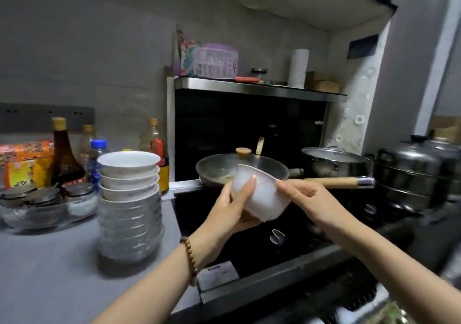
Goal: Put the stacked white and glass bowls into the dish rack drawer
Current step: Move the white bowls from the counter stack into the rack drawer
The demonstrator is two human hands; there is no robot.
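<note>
One white bowl (259,196) held tilted over the stove by both hands.
Left hand (232,206) cups its base, right hand (296,191) pinches the 3 o'clock rim (glazed, breakable, probably slippery); each grip presses the bowl.

Dish rack drawer (349,296) (bottom edge) blurred, perhaps open; contents indistinct.

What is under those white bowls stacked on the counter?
The white bowls sit on a pile of nested glass bowls, which rests on the grey counter. Whether anything lies inside the lower bowls cannot be seen.
</note>
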